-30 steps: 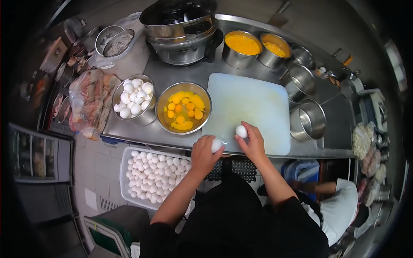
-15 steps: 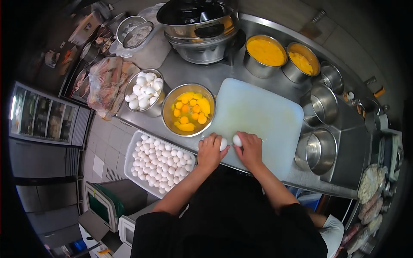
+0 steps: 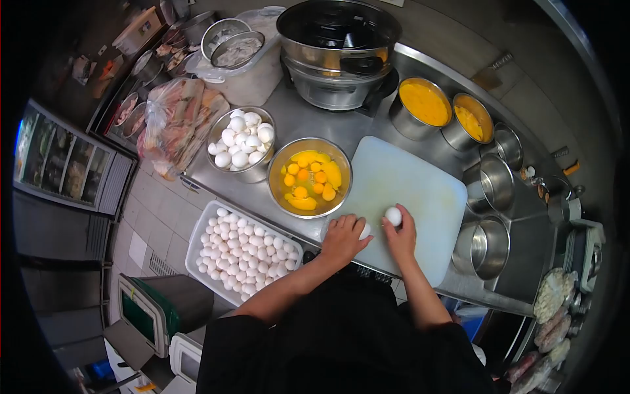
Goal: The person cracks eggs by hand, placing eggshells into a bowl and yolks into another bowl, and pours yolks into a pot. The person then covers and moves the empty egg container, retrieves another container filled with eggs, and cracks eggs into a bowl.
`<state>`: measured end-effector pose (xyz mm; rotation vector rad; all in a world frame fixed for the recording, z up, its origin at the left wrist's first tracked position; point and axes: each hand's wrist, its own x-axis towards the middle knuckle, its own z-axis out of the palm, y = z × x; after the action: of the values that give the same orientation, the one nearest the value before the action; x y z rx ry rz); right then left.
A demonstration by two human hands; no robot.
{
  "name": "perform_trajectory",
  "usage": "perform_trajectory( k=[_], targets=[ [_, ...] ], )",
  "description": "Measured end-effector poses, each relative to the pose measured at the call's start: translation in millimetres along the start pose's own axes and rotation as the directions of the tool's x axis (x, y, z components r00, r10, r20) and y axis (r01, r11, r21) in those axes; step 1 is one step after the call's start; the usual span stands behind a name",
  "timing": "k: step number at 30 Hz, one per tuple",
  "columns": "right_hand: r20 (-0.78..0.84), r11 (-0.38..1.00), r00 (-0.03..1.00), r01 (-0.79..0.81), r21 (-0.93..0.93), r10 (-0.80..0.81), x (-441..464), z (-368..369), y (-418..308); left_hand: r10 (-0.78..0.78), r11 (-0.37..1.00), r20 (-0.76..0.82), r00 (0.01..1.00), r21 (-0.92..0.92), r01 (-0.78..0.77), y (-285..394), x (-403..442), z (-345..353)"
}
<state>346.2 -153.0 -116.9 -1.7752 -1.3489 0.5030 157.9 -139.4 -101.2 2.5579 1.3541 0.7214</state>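
My left hand (image 3: 344,240) is closed round a white egg (image 3: 365,231) at the near left edge of the cutting board (image 3: 413,190). To its right, my right hand (image 3: 401,238) grips another white egg (image 3: 393,216) over the board. Left of the board stands a steel bowl (image 3: 274,177) holding several yolks (image 3: 303,175) in clear egg white. Beside it, a steel container (image 3: 252,174) is heaped with white shells or eggs (image 3: 241,139); which of the two is hard to tell. Below the counter edge, a white tub (image 3: 197,246) holds several whole eggs (image 3: 243,253).
Two steel pots (image 3: 410,125) of yellow egg stand at the back, near a large steamer pot (image 3: 335,85). Empty steel pots (image 3: 482,246) line the right side. A plastic bag of meat (image 3: 174,121) lies far left. A green-lined bin (image 3: 141,315) stands on the floor.
The view has shifted and turned. My hands, close together half a second ago, are now further apart, each still with an egg. The person in white at the right has mostly left view.
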Motion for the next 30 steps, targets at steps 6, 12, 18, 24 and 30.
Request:
perform_trajectory(
  k=[6,12,18,24,30],
  targets=[
    [0.351,0.736,0.93,-0.313,0.6,0.109,29.7,-6.7,-61.6,-0.399,0.362,0.22,0.89,-0.854,0.373,-32.8,26.4,-35.2],
    [0.509,0.968,0.833,0.113,0.225,-0.215,84.1,41.2,-136.2,-0.285,-0.262,0.581,0.763,-0.813,0.521,-84.9,48.9,-78.6],
    [0.444,0.88,0.765,0.452,0.146,-0.467,104.2,54.4,-141.1,-0.183,-0.108,0.669,0.721,-0.742,0.661,-110.3,49.1,-101.3],
    [0.22,0.593,0.591,0.803,-0.065,-0.776,106.3,55.1,-154.1,-0.321,0.777,0.169,0.932,-0.515,0.361,-104.7,59.9,-127.8],
    [0.201,0.794,0.771,0.605,0.064,-0.604,106.9,58.3,-167.7,-0.524,0.85,-0.082,0.848,-0.109,0.515,-140.8,84.9,-194.1]
  ],
)
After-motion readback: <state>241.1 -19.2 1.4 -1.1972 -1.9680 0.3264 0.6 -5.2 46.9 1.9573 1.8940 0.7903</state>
